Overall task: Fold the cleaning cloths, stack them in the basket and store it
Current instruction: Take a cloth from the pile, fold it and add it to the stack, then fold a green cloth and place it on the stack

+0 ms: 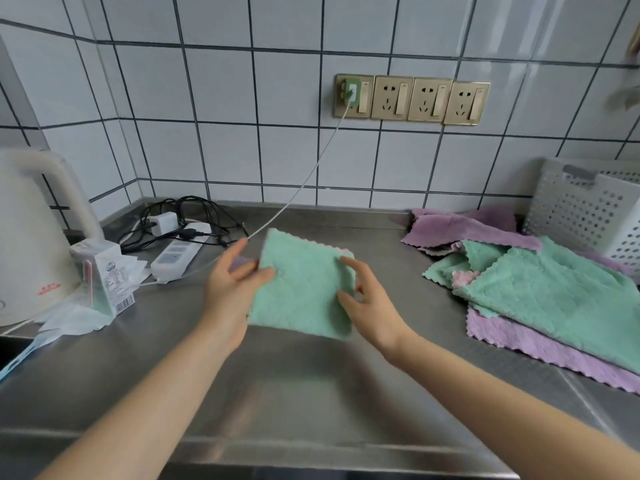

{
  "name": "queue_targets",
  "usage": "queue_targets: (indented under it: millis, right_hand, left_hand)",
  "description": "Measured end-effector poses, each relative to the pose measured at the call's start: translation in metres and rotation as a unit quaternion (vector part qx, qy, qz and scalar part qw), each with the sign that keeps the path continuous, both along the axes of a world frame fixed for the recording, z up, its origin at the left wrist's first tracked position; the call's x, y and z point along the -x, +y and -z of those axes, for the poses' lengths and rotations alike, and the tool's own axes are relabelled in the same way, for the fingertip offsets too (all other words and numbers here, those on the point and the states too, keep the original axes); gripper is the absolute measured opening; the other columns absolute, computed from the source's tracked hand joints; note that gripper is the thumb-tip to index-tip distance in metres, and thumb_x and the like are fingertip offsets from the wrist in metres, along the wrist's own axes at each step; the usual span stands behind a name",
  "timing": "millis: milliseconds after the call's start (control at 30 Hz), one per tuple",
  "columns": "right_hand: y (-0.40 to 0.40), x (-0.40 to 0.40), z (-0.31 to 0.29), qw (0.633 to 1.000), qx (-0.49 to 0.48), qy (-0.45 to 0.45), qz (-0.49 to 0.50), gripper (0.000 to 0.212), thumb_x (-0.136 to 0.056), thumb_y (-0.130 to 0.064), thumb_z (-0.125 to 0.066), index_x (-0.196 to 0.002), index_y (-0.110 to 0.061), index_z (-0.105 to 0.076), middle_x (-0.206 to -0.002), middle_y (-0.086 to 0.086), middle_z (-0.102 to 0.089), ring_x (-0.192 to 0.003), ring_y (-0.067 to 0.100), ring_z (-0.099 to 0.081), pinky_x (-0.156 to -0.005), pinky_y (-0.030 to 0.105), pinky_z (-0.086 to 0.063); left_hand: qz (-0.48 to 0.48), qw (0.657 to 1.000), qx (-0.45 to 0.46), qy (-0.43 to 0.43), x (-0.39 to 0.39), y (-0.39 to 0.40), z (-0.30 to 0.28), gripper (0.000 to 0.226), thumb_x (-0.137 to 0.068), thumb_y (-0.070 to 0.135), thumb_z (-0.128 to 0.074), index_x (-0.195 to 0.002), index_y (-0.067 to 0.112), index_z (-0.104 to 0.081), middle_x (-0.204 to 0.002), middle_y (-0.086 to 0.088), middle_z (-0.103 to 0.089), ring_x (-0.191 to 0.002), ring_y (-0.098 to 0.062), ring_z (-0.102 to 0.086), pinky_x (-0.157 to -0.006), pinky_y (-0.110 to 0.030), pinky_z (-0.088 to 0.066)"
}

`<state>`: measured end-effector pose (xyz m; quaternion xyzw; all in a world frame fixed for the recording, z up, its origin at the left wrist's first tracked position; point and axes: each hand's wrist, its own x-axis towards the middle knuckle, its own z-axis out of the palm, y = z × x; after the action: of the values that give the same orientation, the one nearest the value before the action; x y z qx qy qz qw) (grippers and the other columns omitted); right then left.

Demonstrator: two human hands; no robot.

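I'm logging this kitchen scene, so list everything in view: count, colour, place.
folded cloth: one, green, held above the counter
loose cloths: several, green and purple, heaped right
basket: one, white, perforated, back right
counter: one, steel
kettle: one, white, left
carton: one, white, beside the kettle
power strip: one, white, back left
wall sockets: four, gold, on the tiles
hands: left hand and right hand, each gripping a cloth edge
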<state>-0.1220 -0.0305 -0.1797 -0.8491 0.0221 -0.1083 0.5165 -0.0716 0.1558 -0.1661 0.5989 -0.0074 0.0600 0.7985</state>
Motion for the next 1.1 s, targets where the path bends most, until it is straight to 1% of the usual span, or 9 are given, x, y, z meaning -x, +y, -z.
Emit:
queue_targets:
  millis: [167,267,400,633,767,833,900,967,1100]
  right_hand:
    - [0.049,-0.080,-0.012,1.000,-0.008,0.004,0.015,0.044,-0.093,-0.007,-0.038,-0.132,-0.023,-0.046,-0.104,0.001,-0.055,-0.077,0.014,-0.051,-0.068,0.024,-0.044]
    - [0.063,-0.104,0.004,0.997,0.043,0.058,0.018,0.043,-0.091,-0.004,-0.038,-0.131,-0.014,-0.051,-0.122,0.012,-0.056,-0.096,0.021,-0.053,-0.078,0.019,-0.039]
    - [0.065,-0.115,0.022,0.995,0.047,0.079,0.037,0.045,-0.087,-0.003,-0.037,-0.126,-0.015,-0.056,-0.123,0.012,-0.057,-0.096,0.021,-0.054,-0.075,0.017,-0.036]
    - [0.066,-0.121,0.025,0.995,0.089,0.044,0.026,0.043,-0.088,-0.005,-0.040,-0.127,-0.014,-0.055,-0.119,0.014,-0.057,-0.109,0.027,-0.056,-0.082,0.020,-0.040]
    - [0.074,-0.121,0.030,0.982,0.186,0.019,0.009,0.043,-0.092,-0.005,-0.036,-0.134,-0.012,-0.045,-0.126,0.014,-0.044,-0.106,0.032,-0.053,-0.091,0.028,-0.041]
    - [0.076,-0.118,0.032,0.963,0.270,0.023,0.011,0.038,-0.093,-0.009,-0.036,-0.130,-0.014,-0.044,-0.127,0.012,-0.037,-0.100,0.035,-0.051,-0.079,0.036,-0.045]
    - [0.075,-0.115,0.034,0.941,0.336,0.032,0.027,0.034,-0.095,-0.017,-0.036,-0.128,-0.018,-0.043,-0.129,0.010,-0.033,-0.104,0.034,-0.045,-0.070,0.035,-0.039]
    - [0.070,-0.112,0.033,0.934,0.352,0.047,0.033,0.036,-0.097,-0.025,-0.033,-0.132,-0.022,-0.040,-0.130,0.009,-0.033,-0.110,0.032,-0.039,-0.069,0.035,-0.037]
    - [0.054,-0.101,0.021,0.932,0.357,0.063,-0.003,0.037,-0.096,-0.024,-0.035,-0.131,-0.017,-0.045,-0.127,0.012,-0.042,-0.118,0.034,-0.041,-0.086,0.039,-0.044]
  left_hand:
    - [-0.080,0.982,-0.172,-0.013,-0.081,0.036,0.008,0.044,-0.080,-0.001,-0.068,-0.120,0.015,-0.058,-0.105,-0.013,-0.069,-0.092,-0.023,-0.067,-0.087,-0.041,-0.054]
    - [-0.095,0.952,-0.289,-0.006,-0.103,0.047,0.035,0.031,-0.078,0.002,-0.069,-0.108,0.009,-0.065,-0.104,-0.016,-0.070,-0.090,-0.026,-0.066,-0.084,-0.040,-0.053]
    - [-0.132,0.931,-0.338,-0.034,-0.114,0.048,0.056,0.025,-0.077,0.001,-0.070,-0.102,0.002,-0.069,-0.099,-0.011,-0.071,-0.085,-0.016,-0.061,-0.076,-0.025,-0.042]
    - [-0.123,0.901,-0.407,-0.086,-0.119,0.060,0.052,0.029,-0.078,0.003,-0.069,-0.107,0.008,-0.070,-0.103,-0.006,-0.071,-0.093,-0.020,-0.064,-0.086,-0.034,-0.049]
    - [-0.121,0.828,-0.514,-0.189,-0.117,0.059,0.060,0.050,-0.082,-0.003,-0.063,-0.129,0.012,-0.058,-0.118,-0.009,-0.055,-0.098,-0.028,-0.059,-0.089,-0.039,-0.047]
    - [-0.111,0.765,-0.597,-0.214,-0.116,0.060,0.063,0.049,-0.086,0.002,-0.057,-0.130,0.023,-0.057,-0.131,-0.001,-0.047,-0.104,-0.026,-0.054,-0.083,-0.042,-0.050]
    - [-0.095,0.733,-0.647,-0.186,-0.120,0.067,0.065,0.036,-0.094,0.014,-0.050,-0.127,0.025,-0.060,-0.138,0.004,-0.047,-0.112,-0.026,-0.047,-0.089,-0.042,-0.047]
    - [-0.047,0.733,-0.664,-0.143,-0.124,0.074,0.063,0.037,-0.098,0.023,-0.040,-0.132,0.021,-0.056,-0.138,0.000,-0.052,-0.117,-0.027,-0.046,-0.100,-0.036,-0.038]
    - [-0.004,0.733,-0.674,-0.091,-0.119,0.080,0.050,0.044,-0.097,0.028,-0.037,-0.140,0.019,-0.045,-0.132,-0.009,-0.056,-0.118,-0.030,-0.049,-0.097,-0.041,-0.043]
